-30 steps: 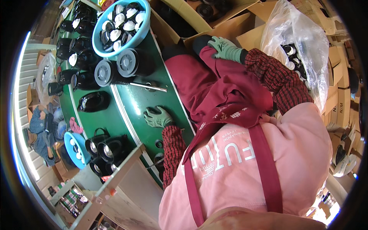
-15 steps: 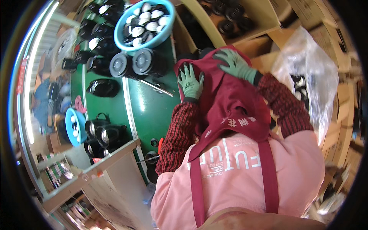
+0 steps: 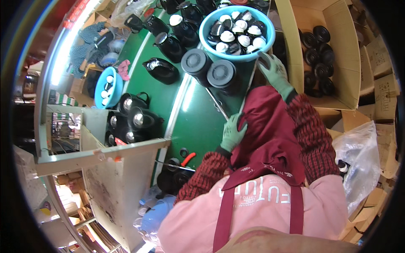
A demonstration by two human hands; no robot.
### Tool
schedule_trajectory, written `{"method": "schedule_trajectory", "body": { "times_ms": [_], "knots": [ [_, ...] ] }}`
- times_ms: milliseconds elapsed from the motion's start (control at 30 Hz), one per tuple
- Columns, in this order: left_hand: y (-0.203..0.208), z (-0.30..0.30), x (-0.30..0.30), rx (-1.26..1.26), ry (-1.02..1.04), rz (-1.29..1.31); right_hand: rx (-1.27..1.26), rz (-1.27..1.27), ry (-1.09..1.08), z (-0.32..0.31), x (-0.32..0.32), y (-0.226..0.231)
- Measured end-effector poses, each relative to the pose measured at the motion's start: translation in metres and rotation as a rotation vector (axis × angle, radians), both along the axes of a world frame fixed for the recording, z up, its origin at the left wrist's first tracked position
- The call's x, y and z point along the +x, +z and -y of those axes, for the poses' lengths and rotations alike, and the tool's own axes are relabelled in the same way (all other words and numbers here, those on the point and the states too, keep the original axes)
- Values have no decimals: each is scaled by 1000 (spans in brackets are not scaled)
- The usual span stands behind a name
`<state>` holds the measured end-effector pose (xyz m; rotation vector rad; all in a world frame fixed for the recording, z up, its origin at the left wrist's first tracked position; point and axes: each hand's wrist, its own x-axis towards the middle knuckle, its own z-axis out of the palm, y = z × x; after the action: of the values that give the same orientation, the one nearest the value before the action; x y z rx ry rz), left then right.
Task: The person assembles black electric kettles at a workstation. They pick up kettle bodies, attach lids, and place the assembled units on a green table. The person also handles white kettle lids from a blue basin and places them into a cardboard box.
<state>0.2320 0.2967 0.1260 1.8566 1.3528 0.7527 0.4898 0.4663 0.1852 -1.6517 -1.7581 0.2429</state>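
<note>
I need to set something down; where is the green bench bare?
The widest bare patch of green bench is left of the left hand, between the metal rod and the orange handle. A smaller one lies between the dark pitcher on its side and the clustered dark jugs. It is crowded around the large blue basin.

Clear lane, crowded ends.
Bare tabletop (image 3: 192,126) lies between the white strip (image 3: 179,103) and the left hand (image 3: 233,133). A metal rod (image 3: 216,102) slants into it; 2 dark canisters (image 3: 222,75) and the blue basin (image 3: 237,56) block the far end, an orange-handled tool (image 3: 188,159) the near. The carton wall (image 3: 291,42) stands beside the right hand (image 3: 274,72).
</note>
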Motion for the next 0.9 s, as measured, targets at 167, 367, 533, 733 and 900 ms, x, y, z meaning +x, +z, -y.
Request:
{"method": "schedule_trajectory", "body": {
  "times_ms": [167,367,533,733,900],
  "knots": [
    [45,5,-28,-135,62,180,-192,350,-60,-126,-70,-23],
    [78,-69,-80,133,271,226,-242,-519,190,-180,-26,-94],
    [72,-201,-203,429,804,-507,40,-1148,161,-63,-65,-22],
    [38,-342,-268,218,592,-1045,-635,-1796,307,76,-13,5],
    [81,-249,-247,406,525,-1083,-801,-1851,450,115,-22,-8]
  ]
}}
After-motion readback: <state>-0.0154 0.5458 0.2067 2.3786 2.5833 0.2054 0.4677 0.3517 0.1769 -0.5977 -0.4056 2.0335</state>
